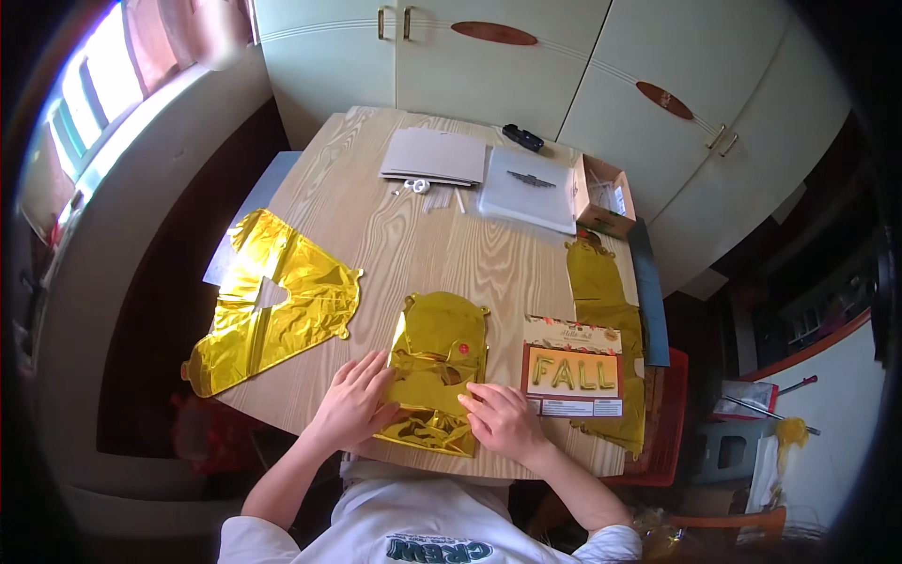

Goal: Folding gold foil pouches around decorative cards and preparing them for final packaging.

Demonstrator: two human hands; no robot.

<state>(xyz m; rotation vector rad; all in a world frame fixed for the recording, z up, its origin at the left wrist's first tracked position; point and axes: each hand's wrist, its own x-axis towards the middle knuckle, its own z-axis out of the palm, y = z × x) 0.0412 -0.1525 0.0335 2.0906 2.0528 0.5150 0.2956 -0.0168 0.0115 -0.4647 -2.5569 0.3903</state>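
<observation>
In front of me at the table's near edge lies a flat, uninflated gold foil balloon (436,324), partly folded over, with a small red mark near its right side. My left hand (355,402) rests on its left edge, fingers stretched out and lying flat. At the right edge of the foil, my right hand (503,419) has its fingers bent, with thumb and fingertips closed on the rim. Below both hands, a crumpled shiny part (428,433) of the balloon hangs toward the table edge.
Another gold foil balloon (272,310) lies flat at left. On the right, a balloon package (573,367) overlaps more gold foil (601,273). Toward the back are grey cardboard sheets (432,155), clear plastic sleeves (526,202), a small box (604,193) and a black object (523,138).
</observation>
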